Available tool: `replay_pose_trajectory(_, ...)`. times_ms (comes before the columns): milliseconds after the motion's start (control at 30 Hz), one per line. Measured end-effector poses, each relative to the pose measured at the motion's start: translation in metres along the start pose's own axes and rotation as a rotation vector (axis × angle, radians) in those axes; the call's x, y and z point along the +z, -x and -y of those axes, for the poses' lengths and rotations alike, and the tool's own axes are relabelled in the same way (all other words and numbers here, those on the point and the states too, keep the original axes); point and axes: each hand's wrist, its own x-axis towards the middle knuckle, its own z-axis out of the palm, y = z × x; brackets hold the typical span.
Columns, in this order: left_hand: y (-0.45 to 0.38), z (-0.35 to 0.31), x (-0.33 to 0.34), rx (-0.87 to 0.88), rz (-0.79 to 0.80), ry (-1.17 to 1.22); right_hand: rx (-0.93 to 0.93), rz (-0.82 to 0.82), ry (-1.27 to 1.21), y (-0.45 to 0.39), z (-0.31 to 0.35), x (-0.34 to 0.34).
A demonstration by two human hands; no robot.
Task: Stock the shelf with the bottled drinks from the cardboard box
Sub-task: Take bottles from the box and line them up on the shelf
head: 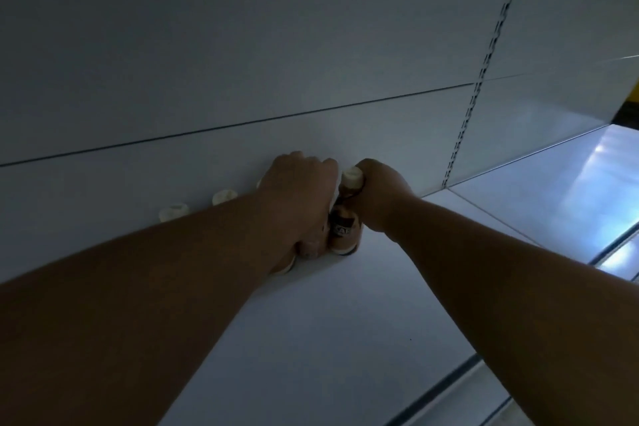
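Note:
Both my arms reach deep onto a white shelf [311, 339]. My right hand [380, 195] grips the neck of a tan bottle [344, 232] with a cream cap, which stands upright on the shelf near the back wall. My left hand [301, 190] covers a second bottle [288, 264] just left of it; only that bottle's base shows under my palm. To the left, the cream caps of two more bottles [224, 196] in the back row peek over my left forearm. The cardboard box is out of view.
The white back panel [242, 62] rises right behind the bottles. A slotted upright rail [484, 69] marks the joint to the neighbouring shelf bay [553, 190] on the right. The shelf's front edge strip [446, 387] runs at the lower right.

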Motion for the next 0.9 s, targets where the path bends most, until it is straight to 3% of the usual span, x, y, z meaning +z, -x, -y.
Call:
replay_pose_trajectory(267,-0.008,0.008,0.006,-0.052,0.008,0.024,-0.003,-0.001,0.012,-0.019,-0.004,0.003)
replay_pose_trajectory(467,0.014,-0.006,-0.006,-0.050,-0.104,-0.112,-0.046,-0.054,0.103,0.018,-0.001,-0.027)
replay_pose_trajectory(700,0.065,-0.095,-0.018,0.114,-0.135,0.162,-0.127,-0.113,0.420,0.113,0.008,-0.109)
replay_pose_trajectory(900,0.090,-0.201,-0.018,0.272,-0.009,0.456,0.001,-0.178,0.595,0.212,-0.034,-0.160)
